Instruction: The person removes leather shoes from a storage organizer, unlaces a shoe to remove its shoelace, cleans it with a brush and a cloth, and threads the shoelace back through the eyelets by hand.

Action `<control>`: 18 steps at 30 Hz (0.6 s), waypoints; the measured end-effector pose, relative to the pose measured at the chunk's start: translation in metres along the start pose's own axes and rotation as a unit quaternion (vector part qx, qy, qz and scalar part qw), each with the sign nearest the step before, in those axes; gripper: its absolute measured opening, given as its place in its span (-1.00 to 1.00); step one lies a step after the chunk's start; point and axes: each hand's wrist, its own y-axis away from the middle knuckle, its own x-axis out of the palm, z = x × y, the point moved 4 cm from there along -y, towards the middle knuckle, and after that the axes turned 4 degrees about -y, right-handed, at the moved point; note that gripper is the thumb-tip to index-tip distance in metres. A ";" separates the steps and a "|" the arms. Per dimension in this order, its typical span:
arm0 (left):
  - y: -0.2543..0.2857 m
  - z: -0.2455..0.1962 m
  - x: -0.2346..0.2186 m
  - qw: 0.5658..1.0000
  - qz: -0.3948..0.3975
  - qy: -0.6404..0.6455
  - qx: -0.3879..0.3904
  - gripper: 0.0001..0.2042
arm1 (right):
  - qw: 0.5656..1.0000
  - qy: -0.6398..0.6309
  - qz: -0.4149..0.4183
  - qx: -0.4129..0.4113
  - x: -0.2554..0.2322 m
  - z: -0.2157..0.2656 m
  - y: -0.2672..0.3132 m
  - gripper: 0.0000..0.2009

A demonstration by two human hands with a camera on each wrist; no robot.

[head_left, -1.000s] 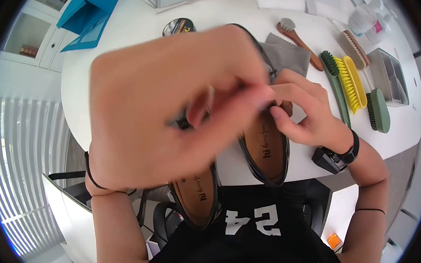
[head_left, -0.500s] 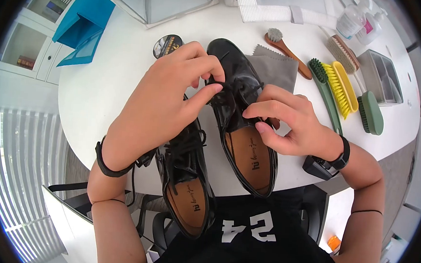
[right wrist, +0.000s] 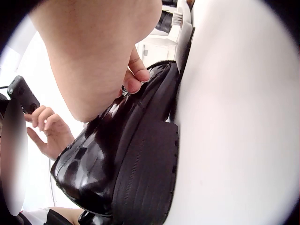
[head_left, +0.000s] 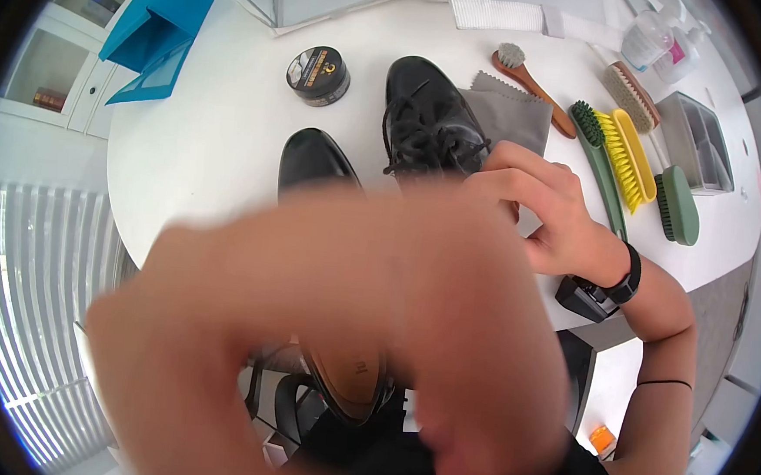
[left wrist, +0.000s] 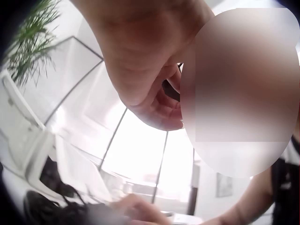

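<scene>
Two black lace-up shoes are on the white table: the right shoe [head_left: 423, 82] with its dark laces, and the left shoe [head_left: 316, 157], toe visible and middle hidden. Large and blurred, my left hand [head_left: 326, 269] is raised close to the head camera. The right wrist view shows this left hand [right wrist: 52, 131] with loosely bent fingers beside a black device [right wrist: 23, 96] at the head. My right hand [head_left: 549, 209] grips the side of the right shoe near its opening; its fingertips [right wrist: 134, 85] press the glossy upper [right wrist: 96, 159].
A round black tin [head_left: 318, 75] stands left of the shoes. To the right lie a grey cloth [head_left: 514, 119], a wooden-handled brush [head_left: 538, 90], a green long-handled brush [head_left: 606, 177], a yellow brush [head_left: 631, 161] and a green brush [head_left: 679, 203]. A clear box [head_left: 700, 139] stands behind.
My left hand, high near the camera one second ago, was down at the right shoe's laces half a second ago and is now raised again. My right hand stays at the shoe.
</scene>
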 end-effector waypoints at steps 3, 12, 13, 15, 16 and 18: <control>0.011 0.009 -0.004 0.995 0.012 0.066 -0.071 -0.61 | 1.000 -0.005 0.003 0.026 0.002 -0.001 0.002 -0.68; 0.019 0.010 -0.015 0.997 0.021 0.065 -0.041 -0.61 | 1.000 0.011 -0.009 0.006 0.002 0.000 -0.001 -0.68; 0.022 0.011 -0.016 0.997 0.023 0.065 -0.038 -0.61 | 1.000 0.008 -0.008 0.005 0.002 -0.001 -0.001 -0.68; 0.026 0.014 -0.017 0.997 0.026 0.064 -0.031 -0.60 | 1.000 0.007 -0.004 0.007 0.001 -0.002 0.000 -0.68; 0.027 0.015 -0.018 0.997 0.028 0.064 -0.027 -0.60 | 1.000 0.004 -0.004 0.005 0.001 -0.002 0.000 -0.68; 0.028 0.018 -0.020 0.997 0.032 0.064 -0.020 -0.60 | 1.000 0.005 -0.006 0.004 0.002 -0.002 0.000 -0.68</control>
